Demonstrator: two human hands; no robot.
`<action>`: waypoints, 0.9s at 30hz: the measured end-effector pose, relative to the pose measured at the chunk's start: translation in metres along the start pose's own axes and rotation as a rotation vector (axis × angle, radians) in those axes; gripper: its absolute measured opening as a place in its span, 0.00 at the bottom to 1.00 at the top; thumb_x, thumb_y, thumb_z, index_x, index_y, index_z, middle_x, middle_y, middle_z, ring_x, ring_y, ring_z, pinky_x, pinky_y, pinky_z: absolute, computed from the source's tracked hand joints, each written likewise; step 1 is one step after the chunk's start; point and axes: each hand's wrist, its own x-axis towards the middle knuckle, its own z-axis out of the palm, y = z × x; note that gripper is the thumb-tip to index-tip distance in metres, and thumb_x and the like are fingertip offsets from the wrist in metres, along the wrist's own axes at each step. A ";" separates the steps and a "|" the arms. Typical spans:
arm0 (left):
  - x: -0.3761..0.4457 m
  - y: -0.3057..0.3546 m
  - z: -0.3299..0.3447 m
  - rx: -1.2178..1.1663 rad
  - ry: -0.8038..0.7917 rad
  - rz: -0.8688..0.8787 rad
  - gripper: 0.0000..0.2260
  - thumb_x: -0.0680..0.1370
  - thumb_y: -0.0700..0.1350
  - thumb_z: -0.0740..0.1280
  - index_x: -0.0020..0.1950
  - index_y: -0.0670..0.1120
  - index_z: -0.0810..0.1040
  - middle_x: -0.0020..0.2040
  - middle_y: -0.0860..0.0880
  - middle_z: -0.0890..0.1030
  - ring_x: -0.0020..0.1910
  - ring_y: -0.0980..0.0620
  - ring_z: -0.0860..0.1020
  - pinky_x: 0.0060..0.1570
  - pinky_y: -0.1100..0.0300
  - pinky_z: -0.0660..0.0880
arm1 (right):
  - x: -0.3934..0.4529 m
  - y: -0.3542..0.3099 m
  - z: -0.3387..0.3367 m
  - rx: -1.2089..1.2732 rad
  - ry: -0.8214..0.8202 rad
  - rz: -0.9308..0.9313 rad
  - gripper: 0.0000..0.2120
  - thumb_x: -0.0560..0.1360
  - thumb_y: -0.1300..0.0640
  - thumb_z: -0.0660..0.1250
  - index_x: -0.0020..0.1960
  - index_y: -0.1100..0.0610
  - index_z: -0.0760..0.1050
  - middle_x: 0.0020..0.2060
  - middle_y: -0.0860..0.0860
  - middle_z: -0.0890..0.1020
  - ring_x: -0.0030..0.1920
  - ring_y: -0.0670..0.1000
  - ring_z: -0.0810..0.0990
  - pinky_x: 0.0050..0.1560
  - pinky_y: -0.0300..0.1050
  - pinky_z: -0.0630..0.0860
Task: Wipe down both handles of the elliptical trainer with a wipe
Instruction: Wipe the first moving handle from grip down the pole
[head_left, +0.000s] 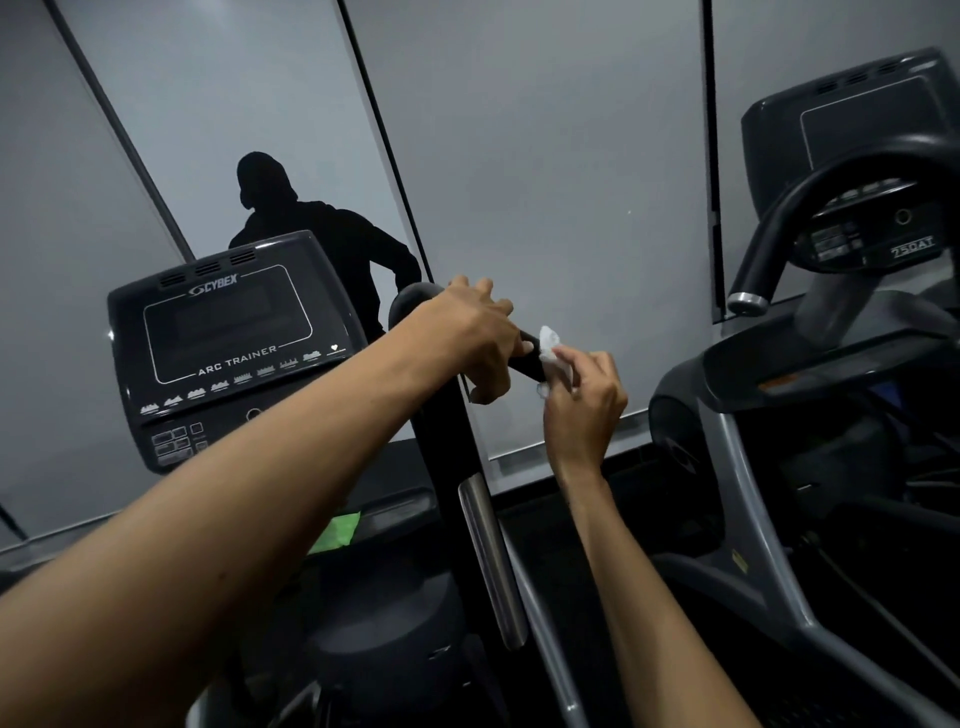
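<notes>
The trainer's black right handle (525, 364) rises on a dark upright bar and bends toward the right at the top. My left hand (475, 338) grips the handle near its bend, fingers curled over it. Just to the right, my right hand (584, 402) pinches a small crumpled white wipe (548, 345) and holds it against the free end of the handle. The left handle of this machine is not visible.
The black console (228, 353) marked ARC TRAINER stands at the left. A green cloth (337, 530) lies below it. A second machine with a curved black handle (769, 260) stands at the right. Grey wall panels lie ahead, with a dark silhouette of a person.
</notes>
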 end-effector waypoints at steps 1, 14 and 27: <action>0.000 0.000 0.001 0.011 0.011 0.005 0.32 0.76 0.56 0.68 0.79 0.61 0.62 0.62 0.47 0.70 0.54 0.46 0.64 0.52 0.54 0.63 | 0.002 0.003 -0.003 0.025 0.013 0.041 0.05 0.77 0.60 0.73 0.50 0.60 0.85 0.41 0.50 0.77 0.37 0.41 0.74 0.38 0.28 0.68; -0.039 -0.026 -0.012 -0.660 0.318 0.161 0.25 0.79 0.51 0.68 0.76 0.58 0.69 0.64 0.51 0.75 0.62 0.51 0.74 0.62 0.54 0.71 | 0.017 0.008 0.016 0.376 0.231 0.483 0.09 0.74 0.64 0.71 0.37 0.55 0.82 0.36 0.46 0.86 0.31 0.46 0.79 0.37 0.44 0.78; -0.041 -0.025 0.029 -0.675 0.499 0.002 0.25 0.68 0.61 0.62 0.65 0.62 0.78 0.49 0.65 0.83 0.51 0.63 0.77 0.60 0.55 0.60 | -0.017 0.014 0.016 0.479 0.059 0.742 0.14 0.82 0.58 0.66 0.39 0.55 0.83 0.33 0.45 0.83 0.37 0.46 0.79 0.40 0.39 0.78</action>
